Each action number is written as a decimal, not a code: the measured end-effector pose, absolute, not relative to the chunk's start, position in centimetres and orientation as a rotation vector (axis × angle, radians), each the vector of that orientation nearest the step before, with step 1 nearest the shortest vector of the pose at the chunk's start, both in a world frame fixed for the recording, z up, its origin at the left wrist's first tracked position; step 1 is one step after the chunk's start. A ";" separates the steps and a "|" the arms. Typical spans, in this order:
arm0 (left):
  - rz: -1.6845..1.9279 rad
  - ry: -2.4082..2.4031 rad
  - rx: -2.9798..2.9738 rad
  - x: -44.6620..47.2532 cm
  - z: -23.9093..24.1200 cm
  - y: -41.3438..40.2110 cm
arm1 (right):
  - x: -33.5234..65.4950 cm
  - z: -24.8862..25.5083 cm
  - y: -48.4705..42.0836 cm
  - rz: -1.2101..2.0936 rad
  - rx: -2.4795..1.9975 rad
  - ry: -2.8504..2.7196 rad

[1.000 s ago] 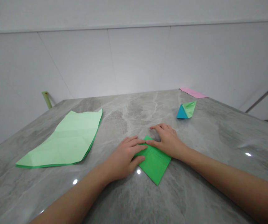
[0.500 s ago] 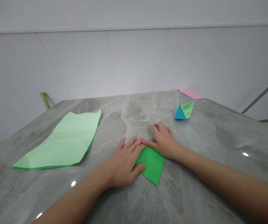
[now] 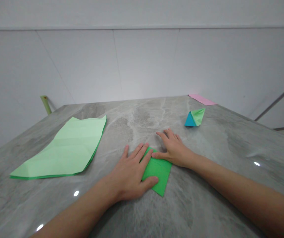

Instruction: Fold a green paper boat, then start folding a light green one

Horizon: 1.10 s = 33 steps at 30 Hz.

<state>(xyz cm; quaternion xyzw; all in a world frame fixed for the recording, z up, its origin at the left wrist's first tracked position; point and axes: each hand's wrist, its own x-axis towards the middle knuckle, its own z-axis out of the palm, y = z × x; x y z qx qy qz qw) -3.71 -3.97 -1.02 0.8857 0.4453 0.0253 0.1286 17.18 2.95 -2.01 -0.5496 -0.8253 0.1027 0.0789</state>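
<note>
A small folded piece of green paper [image 3: 159, 175] lies on the grey marbled table, partly covered by both hands. Spread flat over its left side is my left hand [image 3: 133, 173], with the thumb resting on the paper's face. My right hand [image 3: 175, 150] lies across the upper right edge, its thumb on the paper and its other fingers stretched out over the tabletop. Neither hand is closed around anything.
Large light green sheets of paper [image 3: 67, 148] lie at the left. A folded blue and light green paper piece [image 3: 195, 118] sits at the right, with pink paper [image 3: 202, 99] at the table's far edge. A white wall [image 3: 142, 62] stands behind.
The fingers of my left hand have spread slightly and shifted left, showing the green paper's top corner. The green paper sits slightly further left in view, and my right hand has barely moved.
</note>
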 end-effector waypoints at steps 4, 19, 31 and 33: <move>0.071 1.315 2.585 -3.6 -1.0 -4.1 | 19.1 -0.6 3.2 0.507 -1.570 -2.619; -0.025 1.282 2.690 -2.7 -0.5 -4.7 | 18.6 -1.6 4.6 0.347 -1.582 -2.404; 0.048 1.333 2.608 -2.5 -0.7 -4.8 | 19.8 0.1 4.3 0.448 -1.568 -2.478; 0.042 1.342 2.597 -2.5 -0.7 -4.9 | 19.8 0.2 4.3 0.471 -1.567 -2.510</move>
